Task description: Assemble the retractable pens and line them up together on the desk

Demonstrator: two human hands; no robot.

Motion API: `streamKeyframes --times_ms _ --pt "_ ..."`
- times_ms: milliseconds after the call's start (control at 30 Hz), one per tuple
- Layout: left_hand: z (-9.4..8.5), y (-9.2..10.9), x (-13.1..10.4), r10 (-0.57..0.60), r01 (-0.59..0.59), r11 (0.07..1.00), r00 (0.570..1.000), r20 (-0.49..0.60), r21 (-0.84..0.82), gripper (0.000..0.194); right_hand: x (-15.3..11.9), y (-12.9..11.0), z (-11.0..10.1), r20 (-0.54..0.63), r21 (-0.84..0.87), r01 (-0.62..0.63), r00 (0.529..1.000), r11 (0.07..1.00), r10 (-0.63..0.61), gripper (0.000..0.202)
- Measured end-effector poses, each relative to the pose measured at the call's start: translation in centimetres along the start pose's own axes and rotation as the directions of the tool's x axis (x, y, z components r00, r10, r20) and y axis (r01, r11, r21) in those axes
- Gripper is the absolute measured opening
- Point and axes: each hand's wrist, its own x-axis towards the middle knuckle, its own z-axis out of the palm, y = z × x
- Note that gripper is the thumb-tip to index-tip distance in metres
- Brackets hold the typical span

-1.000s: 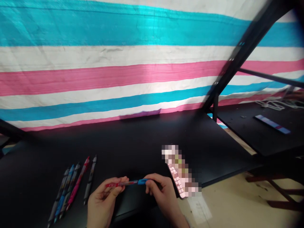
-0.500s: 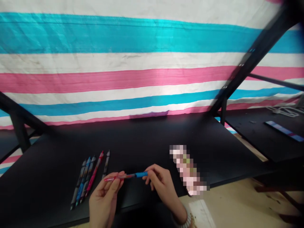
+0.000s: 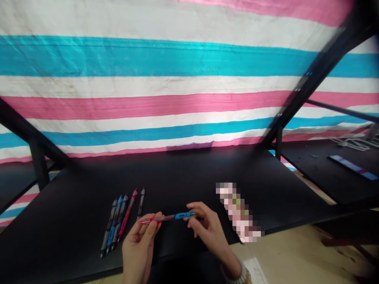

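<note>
My left hand [image 3: 142, 240] pinches a pen [image 3: 170, 217] by its red end, between thumb and fingertips. The pen lies nearly level above the black table, and its other end is a blue barrel. Around that blue end is my right hand [image 3: 209, 225], its thumb and forefinger apart; any light touch of a finger on the tip cannot be made out. Left of my hands, several pens lie side by side on the table: a blue pen [image 3: 114, 225], a pink pen [image 3: 128, 215] and dark grey ones, with one grey pen [image 3: 141, 203] slightly apart.
The black table [image 3: 183, 173] has slanted black frame bars at both sides and a striped sheet [image 3: 177, 86] behind. A pixelated pink flat object [image 3: 237, 213] lies right of my right hand. Another table at the right bears a flat panel [image 3: 353, 167] and white cables [image 3: 355, 142].
My right thumb and forefinger have parted from the blue end, so more of it shows. My left hand keeps its pinch on the red end. The view has shifted a little.
</note>
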Motion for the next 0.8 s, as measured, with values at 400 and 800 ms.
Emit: streamKeyframes --times_ms 400,800 --pt "-0.6 0.3 -0.6 0.055 -0.06 0.995 0.997 0.059 0.081 0.04 0.1 0.2 -0.5 0.005 -0.055 -0.056 0.998 0.997 0.057 0.051" --pt "-0.3 -0.6 -1.3 0.073 -0.08 0.995 0.991 0.114 0.055 0.035 -0.2 0.5 -1.2 0.023 -0.044 -0.075 0.997 0.996 0.076 0.046"
